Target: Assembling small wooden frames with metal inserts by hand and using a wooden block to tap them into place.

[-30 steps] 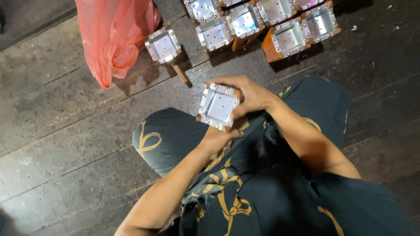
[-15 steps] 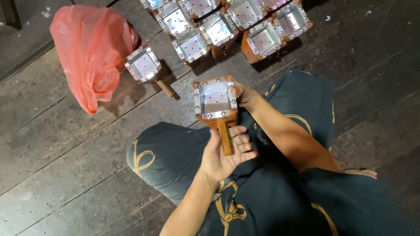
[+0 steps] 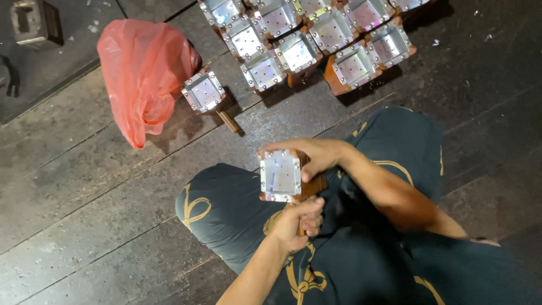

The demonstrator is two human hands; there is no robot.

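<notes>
I hold a square metal mould on a wooden block with a handle [image 3: 280,175] over my lap. My left hand [image 3: 299,219] grips its wooden handle from below. My right hand [image 3: 316,155] wraps the top and right side of the block, thumb on its edge. The mould's shiny open face points up at me.
Several like metal moulds [image 3: 316,34] stand packed together at the top on the dark plank floor [image 3: 84,197]. One more mould with a handle [image 3: 206,93] lies beside a red plastic bag [image 3: 144,73]. A dark block [image 3: 35,21] sits top left. My crossed legs in dark patterned trousers [image 3: 361,248] fill the lower right.
The view has shifted a little. The mould has turned in my hands, its handle now hidden under my left hand, and it sits lower, close to my lap.
</notes>
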